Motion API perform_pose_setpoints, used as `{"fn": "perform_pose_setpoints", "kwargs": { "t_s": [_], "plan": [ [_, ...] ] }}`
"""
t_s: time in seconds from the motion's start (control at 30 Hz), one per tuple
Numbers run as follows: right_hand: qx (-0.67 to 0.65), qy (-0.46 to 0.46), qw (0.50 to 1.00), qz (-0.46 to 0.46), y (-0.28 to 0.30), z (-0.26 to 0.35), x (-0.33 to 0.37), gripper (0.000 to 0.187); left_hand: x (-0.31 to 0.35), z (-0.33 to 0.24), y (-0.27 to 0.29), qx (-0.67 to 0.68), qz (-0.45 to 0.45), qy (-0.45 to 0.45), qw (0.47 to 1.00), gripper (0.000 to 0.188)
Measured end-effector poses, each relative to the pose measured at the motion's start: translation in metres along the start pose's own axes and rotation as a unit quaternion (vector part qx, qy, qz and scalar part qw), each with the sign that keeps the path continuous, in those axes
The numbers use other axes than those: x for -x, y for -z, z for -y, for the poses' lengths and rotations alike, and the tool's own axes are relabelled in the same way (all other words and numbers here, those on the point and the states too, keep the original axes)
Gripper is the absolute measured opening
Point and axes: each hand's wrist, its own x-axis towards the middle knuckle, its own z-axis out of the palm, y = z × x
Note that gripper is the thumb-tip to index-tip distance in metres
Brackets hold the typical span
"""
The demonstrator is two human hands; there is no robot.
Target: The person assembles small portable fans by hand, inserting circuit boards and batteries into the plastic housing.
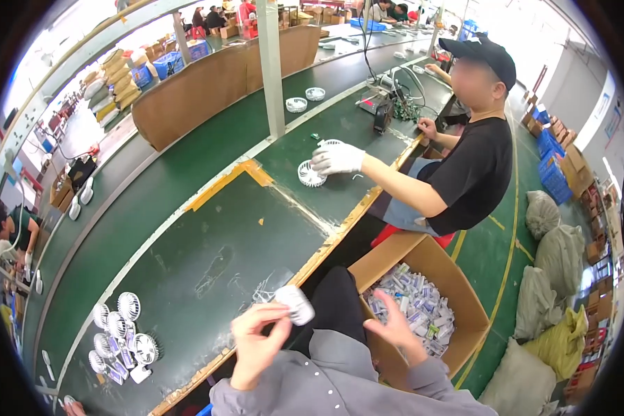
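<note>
Just above the table edge, my left hand (260,336) pinches a rounded white plastic piece (297,305) between thumb and fingers. Its exact kind cannot be made out. My right hand (397,322) holds nothing, its fingers spread over the near side of an open cardboard box (468,295). Inside that box lies a heap of small white and purple cylinders (412,298) that look like battery cells. To the left on the green table (222,256), several small white fans (128,305) sit in a cluster, with purple-and-white cylinders among them.
A co-worker in a black cap and T-shirt (482,166) sits at the right, a gloved hand (338,159) by a white fan (310,173). Wires and circuit boards (402,100) lie beyond. A conveyor belt (208,149) runs along the far side. Sacks (558,260) line the right floor.
</note>
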Motion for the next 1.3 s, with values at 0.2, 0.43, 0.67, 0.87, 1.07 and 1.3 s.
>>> {"fn": "perform_pose_setpoints", "kwargs": {
  "t_s": [0.2, 0.43, 0.67, 0.87, 1.07, 1.3],
  "plan": [
    [-0.244, 0.108, 0.934, 0.239, -0.072, 0.106, -0.045, 0.052, -0.004, -0.040, -0.007, 0.061, 0.036, 0.010, 0.997, 0.017],
    [-0.541, -0.088, 0.789, 0.278, -0.122, 0.137, -0.062, 0.039, -0.007, -0.026, 0.111, -0.169, -0.141, -0.017, 0.975, 0.042],
    [-0.581, -0.119, 0.779, 0.205, -0.115, 0.127, -0.100, 0.043, 0.110, 0.101, 0.303, -0.727, -0.178, 0.185, 0.637, 0.079],
    [-0.646, -0.073, 0.684, 0.331, -0.086, 0.100, -0.127, 0.048, 0.070, 0.112, 0.245, -0.633, -0.074, 0.062, 0.768, 0.066],
    [-0.634, -0.040, 0.683, 0.361, -0.081, 0.110, -0.135, 0.044, 0.084, 0.088, 0.233, -0.649, -0.058, 0.203, 0.731, 0.083],
    [-0.545, -0.063, 0.771, 0.323, -0.082, 0.085, -0.156, 0.034, 0.083, 0.061, 0.242, -0.500, -0.116, 0.156, 0.844, 0.079]
  ]
}}
